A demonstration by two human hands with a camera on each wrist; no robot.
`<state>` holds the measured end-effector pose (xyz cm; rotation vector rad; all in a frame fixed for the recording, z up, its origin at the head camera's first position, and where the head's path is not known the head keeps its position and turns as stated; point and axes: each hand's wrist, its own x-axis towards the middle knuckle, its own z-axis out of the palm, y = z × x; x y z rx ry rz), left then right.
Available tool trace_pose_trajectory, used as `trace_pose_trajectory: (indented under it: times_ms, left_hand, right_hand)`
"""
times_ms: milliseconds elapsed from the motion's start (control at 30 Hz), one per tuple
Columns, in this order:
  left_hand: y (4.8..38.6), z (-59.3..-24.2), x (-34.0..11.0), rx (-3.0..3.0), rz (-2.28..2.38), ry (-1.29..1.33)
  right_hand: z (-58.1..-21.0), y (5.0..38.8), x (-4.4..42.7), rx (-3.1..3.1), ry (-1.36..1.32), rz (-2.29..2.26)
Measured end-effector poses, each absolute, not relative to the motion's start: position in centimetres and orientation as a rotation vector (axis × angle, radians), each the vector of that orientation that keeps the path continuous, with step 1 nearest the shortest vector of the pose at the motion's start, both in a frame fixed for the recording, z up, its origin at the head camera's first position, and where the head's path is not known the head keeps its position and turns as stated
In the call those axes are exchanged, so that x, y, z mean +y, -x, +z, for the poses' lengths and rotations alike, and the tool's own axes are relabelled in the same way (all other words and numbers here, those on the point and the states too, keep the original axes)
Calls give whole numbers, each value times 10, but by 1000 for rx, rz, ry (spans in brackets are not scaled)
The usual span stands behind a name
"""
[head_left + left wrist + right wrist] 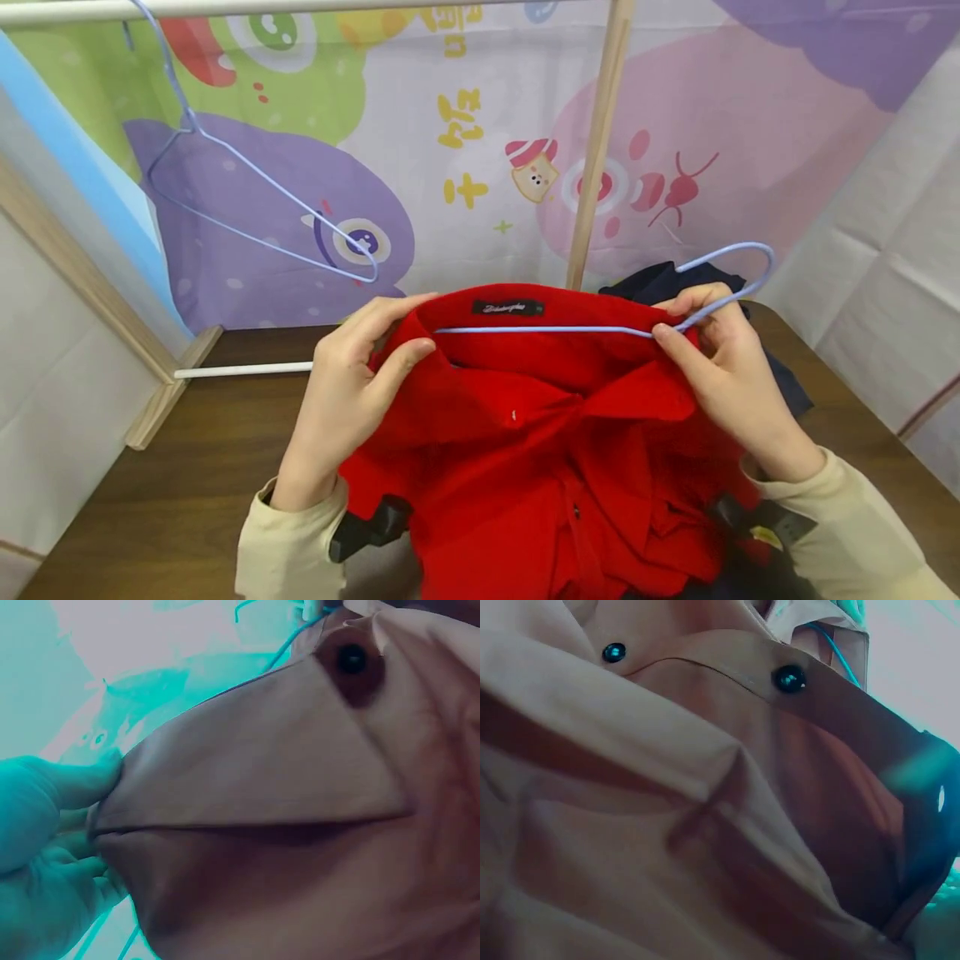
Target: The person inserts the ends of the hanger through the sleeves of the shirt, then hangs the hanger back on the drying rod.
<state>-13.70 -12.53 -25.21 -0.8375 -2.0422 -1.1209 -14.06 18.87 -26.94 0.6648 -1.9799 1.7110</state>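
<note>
Cartoon-printed cloth [480,242] backs the brown table [202,467], with a spare hanger [277,185] hung at far left from a white rail [300,6]. Near the middle, a red garment [495,483] is held up, its left edge pinched between the left hand's [352,379] thumb and fingers. At its right edge the right hand [723,358] grips a blue hanger [555,330] below the hook, the hanger's bar crossing the waistband-like opening.
</note>
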Motion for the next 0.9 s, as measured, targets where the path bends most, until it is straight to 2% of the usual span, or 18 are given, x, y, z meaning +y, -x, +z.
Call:
trace_pose_trajectory:
  times_ms: [233,733,900]
  left_hand:
    - [142,-256,-126,-2067,-1091,885]
    - [144,-268,-98,-2264,-1003,1010]
    - [143,-271,-88,-2290,-961,968]
  right_hand:
    - [-269,141,188,-1929,-722,1671]
    - [-260,135,162,-2086,-854,1406]
    - [-260,136,153,-2095,-900,1327]
